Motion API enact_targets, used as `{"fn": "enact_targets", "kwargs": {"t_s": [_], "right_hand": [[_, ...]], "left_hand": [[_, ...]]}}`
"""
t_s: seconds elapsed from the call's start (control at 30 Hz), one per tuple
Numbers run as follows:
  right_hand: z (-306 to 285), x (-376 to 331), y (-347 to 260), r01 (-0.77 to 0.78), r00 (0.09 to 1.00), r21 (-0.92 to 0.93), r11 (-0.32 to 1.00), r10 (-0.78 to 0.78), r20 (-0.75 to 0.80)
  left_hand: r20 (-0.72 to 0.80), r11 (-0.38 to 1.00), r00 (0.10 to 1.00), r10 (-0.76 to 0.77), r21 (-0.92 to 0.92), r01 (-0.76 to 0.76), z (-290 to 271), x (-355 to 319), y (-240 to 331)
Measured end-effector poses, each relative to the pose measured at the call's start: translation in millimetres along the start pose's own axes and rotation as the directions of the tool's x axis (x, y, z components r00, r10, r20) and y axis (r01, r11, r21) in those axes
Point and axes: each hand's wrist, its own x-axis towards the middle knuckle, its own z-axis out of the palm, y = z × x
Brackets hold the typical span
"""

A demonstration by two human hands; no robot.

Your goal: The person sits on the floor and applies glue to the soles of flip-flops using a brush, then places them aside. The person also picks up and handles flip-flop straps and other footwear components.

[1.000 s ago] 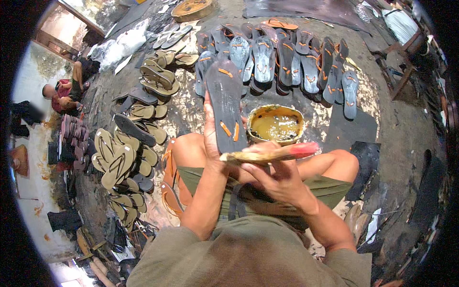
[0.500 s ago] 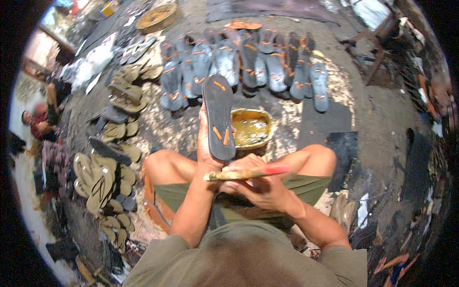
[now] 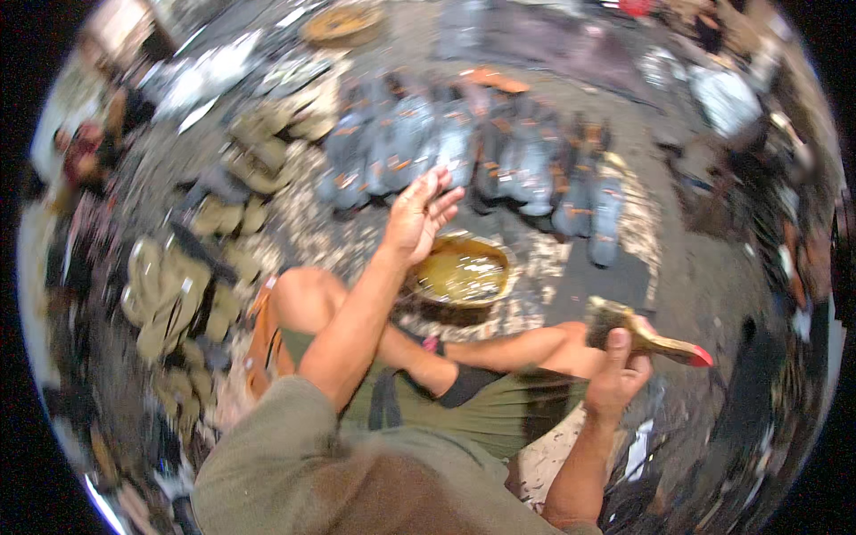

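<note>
My left hand (image 3: 419,214) is stretched forward with its fingers apart and nothing in it, just beyond the left rim of a round bowl of yellowish glue (image 3: 459,272). It is near a row of grey sandal soles with orange straps (image 3: 499,160) laid on the ground. My right hand (image 3: 615,374) is off to the right over my knee, holding a glue-smeared brush (image 3: 664,343) with a red-tipped handle, bristles pointing left. My bent legs and green shorts (image 3: 499,410) lie below.
Piles of olive-green soles (image 3: 169,294) spread over the ground at left. A person in red (image 3: 85,147) sits at the far left. A round basket (image 3: 343,22) stands at the back, with dark sheets and clutter at right. The picture is blurred.
My left hand has let go of the dark sole it held and now reaches forward open. My right hand has swung the brush out to the right. The view has shifted.
</note>
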Motion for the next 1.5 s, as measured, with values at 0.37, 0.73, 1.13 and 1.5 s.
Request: {"fn": "enact_targets", "kwargs": {"t_s": [0.37,0.73,1.13,1.5], "right_hand": [[95.9,25.1,25.9,-0.298,0.952,0.06,0.953,0.292,0.088],[182.8,41.9,113.7,0.455,0.758,-0.379,0.806,-0.128,0.64],[44.8,98.9,110.0,0.746,0.636,-0.514,0.424,-0.221,0.74],[211.2,2.8,-18.8,0.172,0.856,0.313,0.934,-0.299,0.422]], "left_hand": [[-0.37,0.123,0.638,0.675,0.909,0.397,-356.2,-344.4,79.2],[-0.211,0.266,0.741,0.637,0.963,0.046,-295.6,-271.1,121.3],[-0.119,0.52,0.852,0.51,0.831,-0.195,-180.5,-256.9,109.0],[0.072,0.971,0.995,-0.074,-0.221,0.089,-13.8,-203.0,29.0]]}}
